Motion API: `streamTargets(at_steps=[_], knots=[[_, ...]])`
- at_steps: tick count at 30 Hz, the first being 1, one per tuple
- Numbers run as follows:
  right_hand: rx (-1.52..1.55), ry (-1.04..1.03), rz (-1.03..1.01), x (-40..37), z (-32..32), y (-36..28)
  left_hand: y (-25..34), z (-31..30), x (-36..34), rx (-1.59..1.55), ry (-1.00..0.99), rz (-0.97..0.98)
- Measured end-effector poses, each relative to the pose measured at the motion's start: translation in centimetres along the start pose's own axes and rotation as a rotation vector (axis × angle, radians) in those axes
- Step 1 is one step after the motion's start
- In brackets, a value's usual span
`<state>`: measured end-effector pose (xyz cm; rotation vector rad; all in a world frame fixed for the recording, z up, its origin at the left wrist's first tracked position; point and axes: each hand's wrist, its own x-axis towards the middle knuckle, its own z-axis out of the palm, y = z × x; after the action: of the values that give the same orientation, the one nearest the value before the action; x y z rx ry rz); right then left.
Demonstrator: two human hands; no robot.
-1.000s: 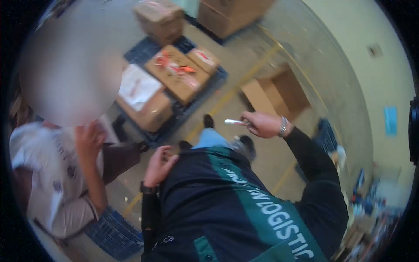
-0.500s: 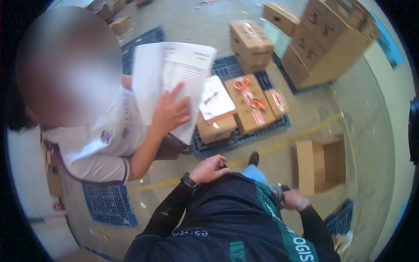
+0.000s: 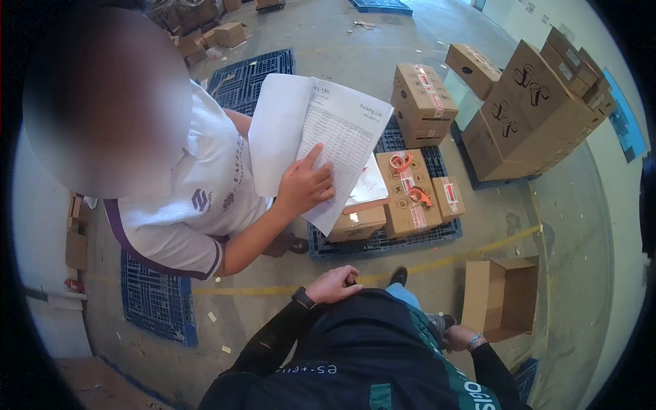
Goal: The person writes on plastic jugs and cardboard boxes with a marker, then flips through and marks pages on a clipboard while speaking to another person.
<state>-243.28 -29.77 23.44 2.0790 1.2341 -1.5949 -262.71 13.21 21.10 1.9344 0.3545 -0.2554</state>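
Note:
My left hand (image 3: 335, 285), below a dark wristwatch (image 3: 303, 297), is at the front of my dark jacket (image 3: 342, 342). Its fingers curl round a small dark thing I cannot make out. My right hand (image 3: 460, 337) is low by my right side, a bracelet on its wrist. Those fingers are closed beside a grey shoe, and what they hold, if anything, is hidden. To the left, a person in a white shirt (image 3: 184, 232) holds up a printed packing list (image 3: 342, 126). One finger of that person's hand (image 3: 305, 184) points at its rows.
A blue pallet (image 3: 383, 244) bears taped cartons (image 3: 424, 102) and two orange tape dispensers (image 3: 419, 197). An open empty carton (image 3: 484, 297) sits right of my feet. Tall stacked boxes (image 3: 526, 109) stand by the right wall. More pallets (image 3: 157, 301) lie left.
The view has shifted, so the pallet, cartons and papers appear lower and further right. The person's finger stays on the list. My hands keep nearly the same pose.

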Motion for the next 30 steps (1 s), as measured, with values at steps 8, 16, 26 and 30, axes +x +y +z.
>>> streamTargets(at_steps=[8, 16, 26, 30], knots=[[0.392, 0.186, -0.011, -3.3, -5.0, -1.8, -0.5, -0.9, 0.1, 0.048, 0.028, -0.052], [0.356, 0.693, -0.001, -4.7, -9.1, -3.8, -19.5, 5.8, 0.6, -0.065, 0.172, -0.383], [0.193, 0.602, 0.072, -5.4, -10.7, -5.0, -26.7, 13.8, -4.0, -0.483, -0.368, -0.704], [0.132, 0.573, 0.104, -6.8, -12.5, -6.4, -27.7, 16.0, -2.0, -0.359, -0.434, -0.562]])
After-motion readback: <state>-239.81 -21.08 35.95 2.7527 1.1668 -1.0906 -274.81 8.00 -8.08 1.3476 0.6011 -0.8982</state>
